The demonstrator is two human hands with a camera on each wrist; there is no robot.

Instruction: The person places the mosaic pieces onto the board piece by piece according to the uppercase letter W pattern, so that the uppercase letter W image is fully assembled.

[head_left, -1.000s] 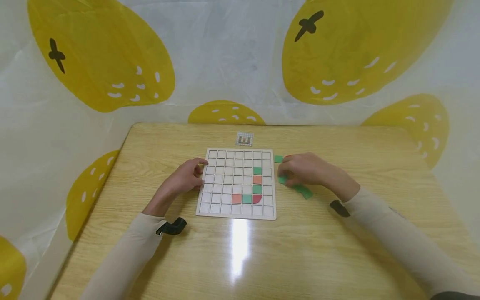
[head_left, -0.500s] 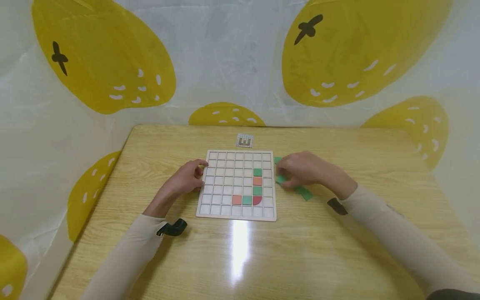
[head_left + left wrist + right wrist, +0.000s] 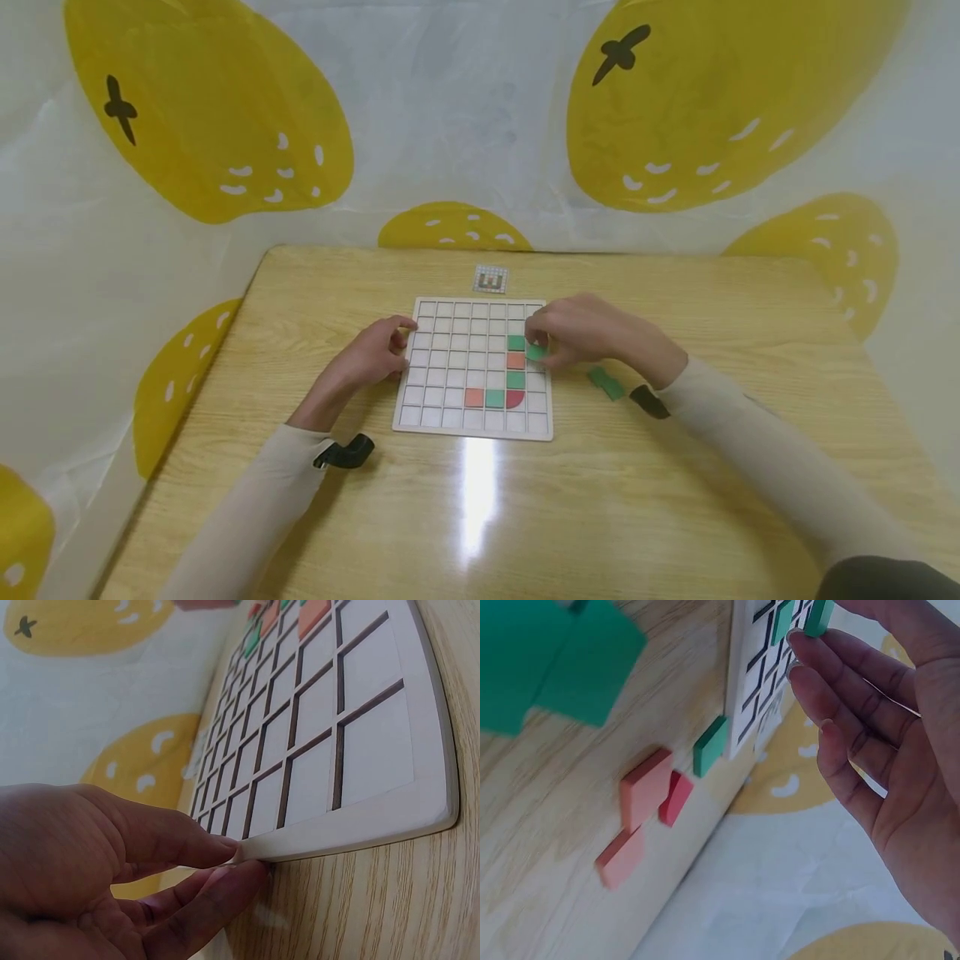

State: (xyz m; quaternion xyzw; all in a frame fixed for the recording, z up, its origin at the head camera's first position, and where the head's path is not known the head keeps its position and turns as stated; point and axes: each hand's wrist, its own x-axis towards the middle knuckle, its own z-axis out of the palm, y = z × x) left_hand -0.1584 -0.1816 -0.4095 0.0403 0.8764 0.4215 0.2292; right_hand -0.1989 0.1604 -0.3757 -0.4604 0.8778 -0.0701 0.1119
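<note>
A white grid board (image 3: 450, 427) lies flat on the wooden table. My left hand (image 3: 369, 354) rests at its left edge, fingertips touching the rim in the left wrist view. My right hand (image 3: 585, 332) pinches a green square tile (image 3: 536, 352) over the board's right column, beside a green tile (image 3: 516, 342) set in the grid. Below that one run an orange tile (image 3: 516, 361), another green tile (image 3: 516, 380) and a red rounded tile (image 3: 514, 399). Left of the red tile sit a green tile (image 3: 495, 398) and an orange tile (image 3: 474, 397).
Loose green tiles (image 3: 606, 383) lie right of the board. The right wrist view also shows loose orange tiles (image 3: 645, 787), a red tile (image 3: 675, 799) and a green tile (image 3: 710, 745) on the table. A small pattern card (image 3: 491, 279) lies behind the board.
My right hand has moved left from the loose tiles to the board's right column, bringing a green tile with it. The left hand has stayed at the board's left edge.
</note>
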